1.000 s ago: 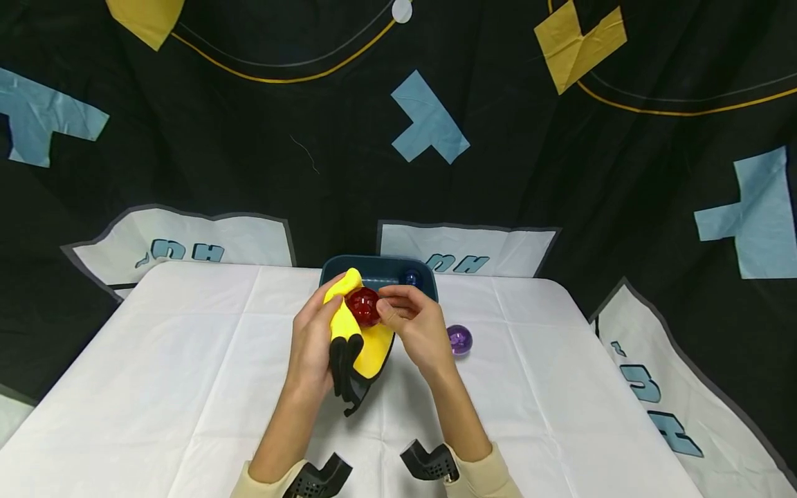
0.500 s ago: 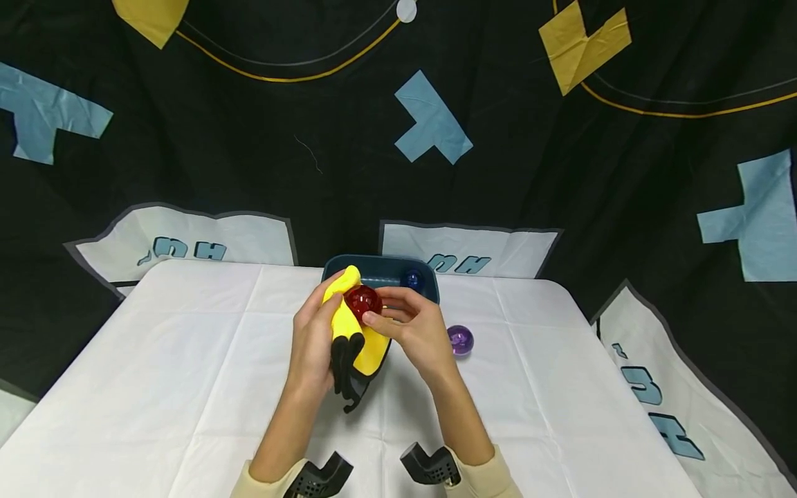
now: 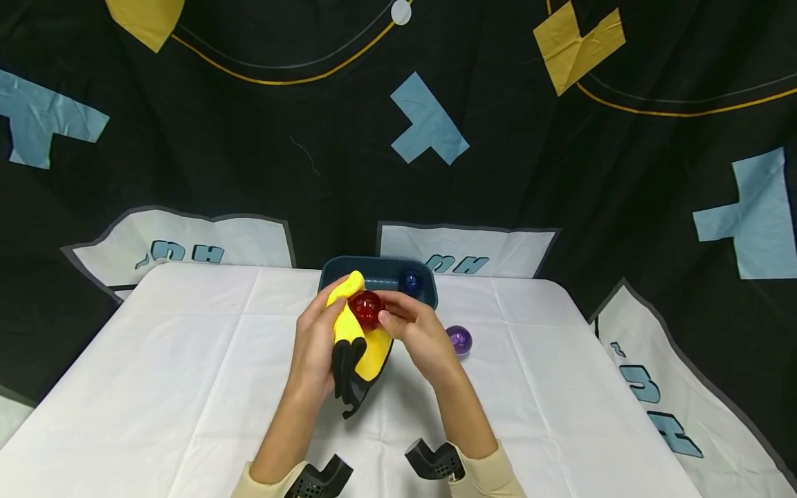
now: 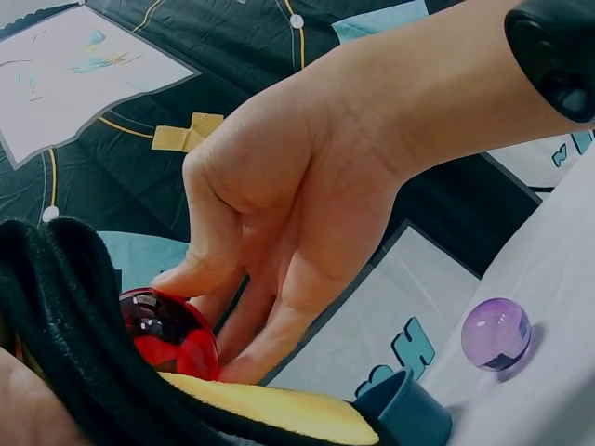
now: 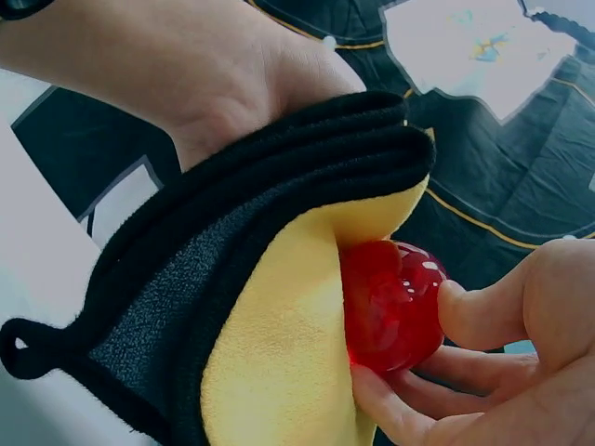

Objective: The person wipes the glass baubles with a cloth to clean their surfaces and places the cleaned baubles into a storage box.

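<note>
My left hand (image 3: 315,339) grips a folded cloth (image 3: 376,351), yellow on one face and dark grey with black edging on the other. Against the yellow face sits a clear red ball (image 3: 365,309), which my right hand (image 3: 418,330) pinches between thumb and fingers. In the right wrist view the red ball (image 5: 392,305) touches the cloth (image 5: 279,325) on one side and my fingertips on the other. The left wrist view shows the ball (image 4: 172,334) partly hidden behind the cloth's black edge.
Behind the hands stands a dark blue tray (image 3: 349,263) with a blue ball (image 3: 410,281) in it. To the right, a purple ball (image 3: 459,340) rests on the white-covered table (image 3: 205,373). A black printed curtain (image 3: 261,159) hangs beyond the table.
My right thumb shifts across the red ball and back, and the ball turns slightly against the cloth. My left hand keeps its hold on the cloth with little movement.
</note>
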Available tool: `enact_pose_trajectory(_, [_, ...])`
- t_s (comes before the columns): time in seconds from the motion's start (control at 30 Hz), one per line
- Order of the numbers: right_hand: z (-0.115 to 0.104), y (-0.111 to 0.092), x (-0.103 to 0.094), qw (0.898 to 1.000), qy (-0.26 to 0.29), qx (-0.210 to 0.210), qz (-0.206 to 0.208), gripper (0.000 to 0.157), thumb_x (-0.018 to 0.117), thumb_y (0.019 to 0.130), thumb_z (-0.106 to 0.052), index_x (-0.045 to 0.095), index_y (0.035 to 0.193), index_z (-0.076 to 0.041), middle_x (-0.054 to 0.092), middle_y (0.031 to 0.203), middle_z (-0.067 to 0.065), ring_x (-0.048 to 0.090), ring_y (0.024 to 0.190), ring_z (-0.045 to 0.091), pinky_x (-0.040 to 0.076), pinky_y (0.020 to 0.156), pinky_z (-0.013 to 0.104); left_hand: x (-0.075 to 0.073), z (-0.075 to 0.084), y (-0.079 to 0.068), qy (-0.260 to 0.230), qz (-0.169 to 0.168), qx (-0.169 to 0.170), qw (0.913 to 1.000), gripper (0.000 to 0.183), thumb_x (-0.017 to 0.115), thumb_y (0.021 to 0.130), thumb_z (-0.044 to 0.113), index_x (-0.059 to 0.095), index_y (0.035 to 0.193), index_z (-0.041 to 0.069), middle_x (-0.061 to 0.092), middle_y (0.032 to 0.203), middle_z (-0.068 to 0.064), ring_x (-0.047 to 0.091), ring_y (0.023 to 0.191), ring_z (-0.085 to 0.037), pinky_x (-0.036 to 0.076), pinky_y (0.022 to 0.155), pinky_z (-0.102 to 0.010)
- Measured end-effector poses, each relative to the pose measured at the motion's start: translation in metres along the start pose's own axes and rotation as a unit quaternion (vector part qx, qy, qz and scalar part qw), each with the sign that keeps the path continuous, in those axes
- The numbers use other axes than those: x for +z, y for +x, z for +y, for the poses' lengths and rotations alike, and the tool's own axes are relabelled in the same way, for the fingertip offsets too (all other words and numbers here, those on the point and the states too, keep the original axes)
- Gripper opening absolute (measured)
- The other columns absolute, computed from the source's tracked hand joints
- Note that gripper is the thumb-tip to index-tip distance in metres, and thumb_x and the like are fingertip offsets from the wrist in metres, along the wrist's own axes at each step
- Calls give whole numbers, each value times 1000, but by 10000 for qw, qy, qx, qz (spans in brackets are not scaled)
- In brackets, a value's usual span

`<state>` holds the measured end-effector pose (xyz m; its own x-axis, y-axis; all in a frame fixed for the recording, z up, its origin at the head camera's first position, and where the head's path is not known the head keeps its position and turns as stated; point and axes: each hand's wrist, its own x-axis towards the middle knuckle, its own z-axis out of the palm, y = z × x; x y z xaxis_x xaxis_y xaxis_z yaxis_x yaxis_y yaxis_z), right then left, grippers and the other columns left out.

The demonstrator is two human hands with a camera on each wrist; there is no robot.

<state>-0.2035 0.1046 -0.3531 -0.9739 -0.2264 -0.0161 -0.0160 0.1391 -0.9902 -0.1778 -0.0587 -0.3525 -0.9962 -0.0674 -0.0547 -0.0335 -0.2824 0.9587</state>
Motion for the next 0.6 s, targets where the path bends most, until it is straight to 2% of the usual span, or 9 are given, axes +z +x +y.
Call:
enact_pose_trajectory(0.1, [1, 1, 1, 9999, -35, 67, 71, 37, 61, 100, -18, 62, 137, -16, 64, 132, 7, 62, 118, 25, 49, 108, 43, -2, 0, 1, -80, 0, -91, 9999, 38, 44, 107, 27, 56, 143, 27, 48, 145, -1, 47, 128, -25, 54, 96, -24])
enact_pose_trajectory(0.2, [0, 1, 5, 9990, 23, 52, 451, 35, 68, 97, -17, 65, 131, -14, 66, 125, 8, 64, 111, 24, 54, 102, 39, -3, 0, 2, -209, 28, -177, 9996, 38, 44, 107, 27, 55, 143, 28, 47, 145, 0, 46, 130, -23, 53, 97, -23])
enact_pose_trajectory(0.33, [-3, 0, 14, 9955, 15, -219, 919, 30, 72, 94, -12, 66, 123, -7, 68, 116, 12, 68, 103, 23, 58, 94, 33, -4, -1, 4, -210, 102, -102, 9997, 39, 43, 107, 27, 53, 145, 28, 46, 147, 1, 45, 131, -23, 53, 97, -24])
enact_pose_trajectory(0.43, [-5, -1, 19, 9950, -22, -267, 963, 32, 72, 94, -17, 67, 124, -7, 69, 118, 12, 70, 105, 23, 58, 93, 33, -4, -2, 4, -172, 164, -9, 9997, 39, 43, 107, 27, 53, 144, 29, 46, 146, 3, 45, 130, -23, 54, 97, -27])
enact_pose_trajectory(0.6, [-3, -1, 20, 9949, -67, -92, 1004, 45, 81, 87, -27, 67, 126, -12, 69, 123, 7, 68, 112, 23, 57, 95, 36, -3, -3, 3, 43, 150, 92, 9998, 38, 43, 107, 27, 55, 143, 31, 47, 146, 5, 47, 129, -22, 54, 97, -27])
